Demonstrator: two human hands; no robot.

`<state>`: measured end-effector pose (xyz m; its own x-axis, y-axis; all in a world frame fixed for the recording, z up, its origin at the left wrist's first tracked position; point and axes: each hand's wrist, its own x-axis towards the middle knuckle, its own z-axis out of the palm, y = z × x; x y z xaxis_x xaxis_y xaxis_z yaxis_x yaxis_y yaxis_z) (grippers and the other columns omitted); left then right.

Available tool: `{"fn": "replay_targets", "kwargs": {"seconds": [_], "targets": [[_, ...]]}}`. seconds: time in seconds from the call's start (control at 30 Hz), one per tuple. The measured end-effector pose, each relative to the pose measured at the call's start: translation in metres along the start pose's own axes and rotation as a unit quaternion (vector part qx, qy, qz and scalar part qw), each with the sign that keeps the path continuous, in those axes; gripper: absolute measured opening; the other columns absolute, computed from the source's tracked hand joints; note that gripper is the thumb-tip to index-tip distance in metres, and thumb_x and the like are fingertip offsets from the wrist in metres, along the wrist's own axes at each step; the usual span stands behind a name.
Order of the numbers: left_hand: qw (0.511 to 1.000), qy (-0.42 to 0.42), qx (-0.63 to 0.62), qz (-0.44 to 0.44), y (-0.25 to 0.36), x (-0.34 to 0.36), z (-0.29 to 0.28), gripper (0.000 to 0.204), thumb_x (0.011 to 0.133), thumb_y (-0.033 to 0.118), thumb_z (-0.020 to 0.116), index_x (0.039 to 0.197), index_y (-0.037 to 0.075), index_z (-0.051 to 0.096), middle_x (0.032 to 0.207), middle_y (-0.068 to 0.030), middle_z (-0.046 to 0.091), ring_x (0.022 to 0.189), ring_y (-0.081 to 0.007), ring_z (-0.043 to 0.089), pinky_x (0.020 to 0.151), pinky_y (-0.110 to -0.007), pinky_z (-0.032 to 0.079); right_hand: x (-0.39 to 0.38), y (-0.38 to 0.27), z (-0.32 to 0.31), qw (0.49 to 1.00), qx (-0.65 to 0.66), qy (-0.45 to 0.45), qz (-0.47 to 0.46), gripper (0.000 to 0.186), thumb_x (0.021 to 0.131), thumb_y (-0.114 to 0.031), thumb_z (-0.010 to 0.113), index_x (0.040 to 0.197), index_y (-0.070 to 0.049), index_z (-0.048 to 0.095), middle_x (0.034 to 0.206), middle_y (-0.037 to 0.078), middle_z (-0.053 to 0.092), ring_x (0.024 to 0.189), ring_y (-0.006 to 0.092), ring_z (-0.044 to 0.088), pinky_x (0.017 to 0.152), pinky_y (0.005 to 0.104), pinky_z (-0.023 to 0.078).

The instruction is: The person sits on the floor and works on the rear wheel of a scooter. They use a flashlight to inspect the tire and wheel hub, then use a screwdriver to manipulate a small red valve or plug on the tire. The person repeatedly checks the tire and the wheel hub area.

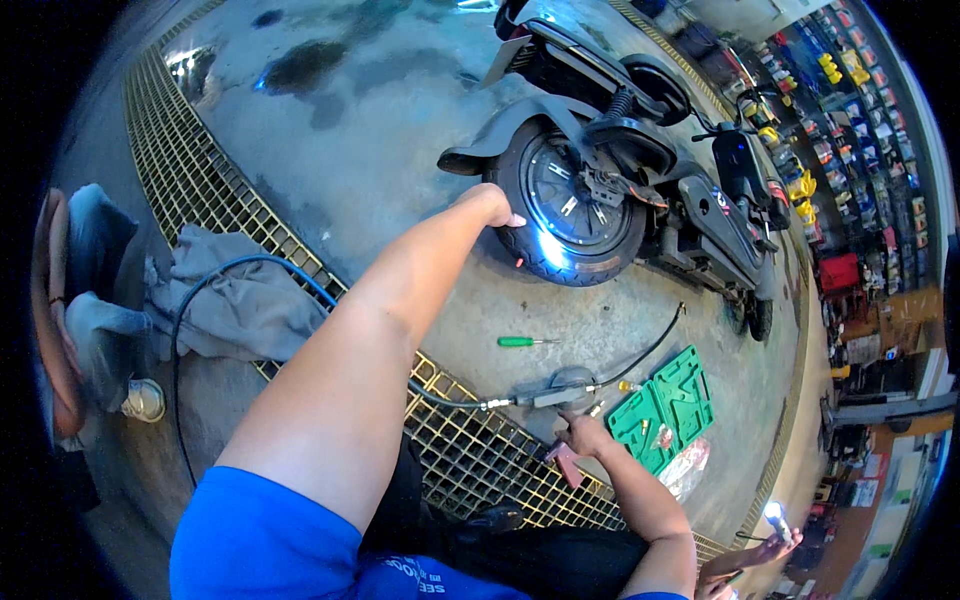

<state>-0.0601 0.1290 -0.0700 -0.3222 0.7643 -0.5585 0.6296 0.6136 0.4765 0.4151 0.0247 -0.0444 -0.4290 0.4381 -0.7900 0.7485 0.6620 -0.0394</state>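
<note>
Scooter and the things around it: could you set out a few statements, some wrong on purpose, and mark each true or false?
1. The left hand is at the scooter wheel. True.
2. The screwdriver has a red handle. False: its handle is green.
3. The green case is shut. False: it lies open.
4. Another person's hand holds a lit lamp. True.
5. The right hand holds the screwdriver. False: the screwdriver lies on the floor.

Left hand (490, 205) — seemingly on tyre (508, 165), green case (688, 402)
</note>
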Motion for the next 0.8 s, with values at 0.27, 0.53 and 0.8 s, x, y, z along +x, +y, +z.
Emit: {"fn": "replay_targets", "kwargs": {"seconds": [0.27,0.53,0.8], "targets": [[0.984,-0.017,0.075,0.16,0.02,0.029,0.017,0.083,0.073,0.068,0.066,0.125,0.003,0.059,0.133,-0.0193,0.054,0.127,-0.0326,0.049,0.104,-0.038,0.04,0.017,0.071,0.057,0.999,-0.038,-0.004,0.016,0.057,0.083,-0.036,0.063,0.128,-0.001,0.055,0.107,0.027,0.064,0.098,0.0385,0.063,0.087,0.045,0.05],[0.985,0.12,0.066,0.1,-0.1,0.066,-0.007,0.088,0.071,0.074,0.063,0.119,0.0,0.062,0.126,-0.0224,0.057,0.12,-0.0343,0.054,0.099,-0.039,0.043,0.047,-0.001,0.018,0.993,-0.001,0.03,-0.117,0.053,0.085,-0.032,0.06,0.129,-0.003,0.053,0.102,0.023,0.067,0.099,0.0383,0.064,0.089,0.0429,0.049],[0.987,-0.151,0.044,0.006,-0.034,-0.087,-0.017,0.05,0.088,0.045,0.064,0.119,0.006,0.061,0.105,-0.0121,0.066,0.092,-0.0271,0.065,0.075,-0.048,0.053,0.038,0.036,0.038,0.997,0.019,0.029,-0.065,0.054,0.084,-0.031,0.063,0.127,-0.001,0.053,0.102,0.024,0.067,0.098,0.0388,0.064,0.088,0.0422,0.051]]}}
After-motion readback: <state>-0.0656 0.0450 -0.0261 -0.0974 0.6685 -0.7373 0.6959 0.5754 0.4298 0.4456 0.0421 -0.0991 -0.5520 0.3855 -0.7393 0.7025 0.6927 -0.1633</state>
